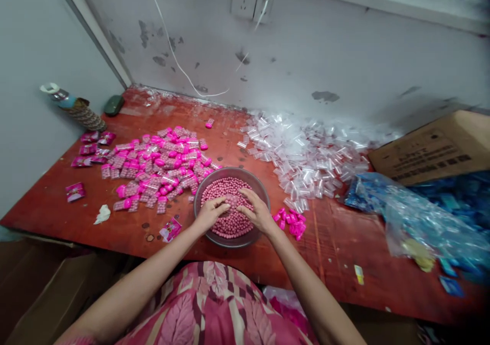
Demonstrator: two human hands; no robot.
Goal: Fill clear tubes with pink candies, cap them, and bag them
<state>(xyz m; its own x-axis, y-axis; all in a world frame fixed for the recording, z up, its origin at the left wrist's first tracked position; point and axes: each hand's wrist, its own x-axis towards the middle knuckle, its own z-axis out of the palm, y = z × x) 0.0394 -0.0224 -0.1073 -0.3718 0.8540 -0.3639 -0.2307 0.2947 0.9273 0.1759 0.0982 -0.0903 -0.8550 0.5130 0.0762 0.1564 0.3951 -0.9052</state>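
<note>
Both forearms reach forward, converging over the round grey metal bowl (199,192) of small pink beads (229,222). The left hand (210,212) and right hand (257,211) lie palm-down on the beads, fingers curled together, tips nearly meeting; whether they grip anything I cannot tell. Left of the fingers lie filled pink-capped clear tubes (161,166); right, empty clear tubes (314,156) on the red surface (337,253).

Dull grey metal bowl (199,196) here, heaped with matt pink candy balls (229,222), and it sits on a worn red-brown table (333,243) whose lacquered wood looks scuffed and spotted. To one side glossy pink plastic caps (293,223) and a glittering pile of clear plastic tubes (310,156). Further over there's crinkly blue plastic film (417,217), a matt brown cardboard box (432,151), and a rough, chipped painted wall (306,54) behind.
</note>
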